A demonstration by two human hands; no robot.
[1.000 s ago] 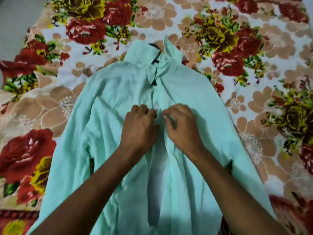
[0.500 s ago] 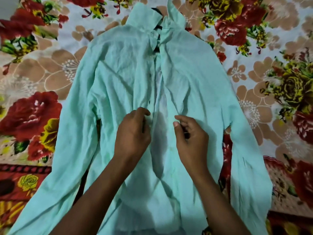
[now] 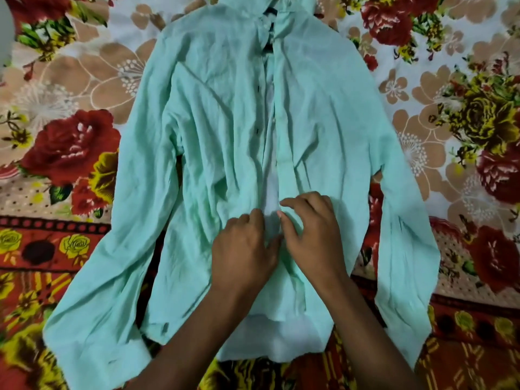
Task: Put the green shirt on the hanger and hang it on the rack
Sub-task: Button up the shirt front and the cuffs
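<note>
Low in the frame's centre, the left hand [image 3: 243, 249] and right hand [image 3: 312, 235] are pinching the front edges of the green shirt [image 3: 225, 136], which is lying spread on the floral bedsheet [image 3: 70, 88], seemingly working its buttons.

The top edge of the picture cut off the collar of the green shirt [image 3: 225, 114], and a dark shape [image 3: 268, 38] inside the open neck was too little exposed to identify. The left hand [image 3: 243, 250] and right hand [image 3: 313, 235] covered the lower placket, so whether the fingers pinched the cloth or only pressed on it could not be told. Both forearms ran out of the bottom edge. The shirt hid the middle of the flowered bedsheet [image 3: 70, 142], which carried on past every edge.
</note>
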